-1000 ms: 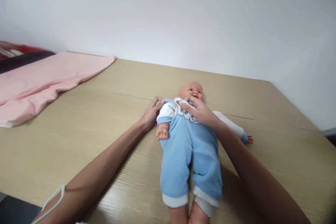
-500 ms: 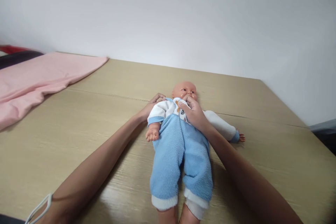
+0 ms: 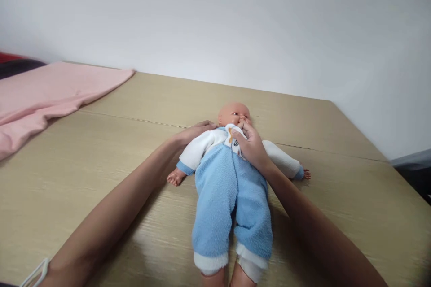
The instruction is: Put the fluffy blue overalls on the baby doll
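Observation:
A bald baby doll (image 3: pixel 232 114) lies on its back, dressed in a fleece romper (image 3: pixel 215 188) with blue legs, white sleeves and an appliqué on the chest. At the neckline, by the shoulder on the left of the picture, my left hand (image 3: pixel 198 132) has its fingertips closed on the collar edge; the fingers are partly hidden behind the sleeve. My right hand (image 3: pixel 252 145) pinches the top of the romper's front just below the doll's chin, covering part of the appliqué. Both doll arms stretch out sideways, and the bare lower legs run out of the bottom of the picture.
The doll is on a wooden table (image 3: pixel 134 94) with a seam across it. A pink cloth (image 3: pixel 60 85) is spread at the far left, with dark and red fabric (image 3: pixel 20 66) behind it. A white wall (image 3: pixel 215 22) rises at the back.
The doll's arm on the left of the picture has swung outward, its sleeve now straighter. My left hand has flattened along the shoulder; my right hand keeps its place at the chest.

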`<state>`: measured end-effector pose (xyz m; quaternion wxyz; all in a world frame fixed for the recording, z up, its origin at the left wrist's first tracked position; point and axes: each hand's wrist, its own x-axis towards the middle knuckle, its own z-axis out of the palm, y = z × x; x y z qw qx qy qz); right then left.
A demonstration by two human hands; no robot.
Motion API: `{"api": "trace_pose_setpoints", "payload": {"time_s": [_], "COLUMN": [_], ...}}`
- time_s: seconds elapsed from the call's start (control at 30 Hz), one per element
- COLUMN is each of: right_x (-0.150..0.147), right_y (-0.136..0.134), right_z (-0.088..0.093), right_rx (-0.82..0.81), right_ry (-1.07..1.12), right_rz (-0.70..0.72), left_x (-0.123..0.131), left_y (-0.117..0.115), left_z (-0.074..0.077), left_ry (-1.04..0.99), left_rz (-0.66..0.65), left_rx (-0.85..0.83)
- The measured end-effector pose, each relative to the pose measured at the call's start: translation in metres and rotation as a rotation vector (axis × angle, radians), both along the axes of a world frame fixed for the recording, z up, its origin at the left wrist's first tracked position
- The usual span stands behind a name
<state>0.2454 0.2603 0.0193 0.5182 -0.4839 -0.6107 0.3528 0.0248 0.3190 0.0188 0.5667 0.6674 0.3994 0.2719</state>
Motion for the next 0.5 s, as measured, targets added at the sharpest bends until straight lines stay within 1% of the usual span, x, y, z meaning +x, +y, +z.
{"api": "trace_pose_setpoints", "payload": {"time_s": [0.1, 0.2, 0.27, 0.33, 0.43, 0.5], "right_x": [-0.003, -0.005, -0.001, 0.009, 0.033, 0.050], "right_y": [-0.009, -0.018, -0.021, -0.019, -0.010, -0.005], "right_z": [0.007, 0.017, 0.024, 0.030, 0.036, 0.040], "right_rx": [0.009, 0.012, -0.039, -0.120, -0.216, -0.246], "right_ry": [-0.115, -0.255, -0.333, -0.416, -0.537, -0.605], "right_rz": [-0.100, -0.188, -0.174, -0.129, -0.036, 0.058], "left_x": [-0.019, -0.040, -0.050, -0.056, -0.061, -0.061], "left_y": [0.015, 0.016, 0.015, 0.017, 0.022, 0.023], "left_z": [0.023, 0.036, 0.037, 0.035, 0.029, 0.025], "left_ry": [0.183, 0.419, 0.517, 0.554, 0.526, 0.471], "left_rz": [-0.081, -0.209, -0.287, -0.336, -0.371, -0.342], "left_rx": [0.056, 0.081, 0.093, 0.140, 0.195, 0.218]}}
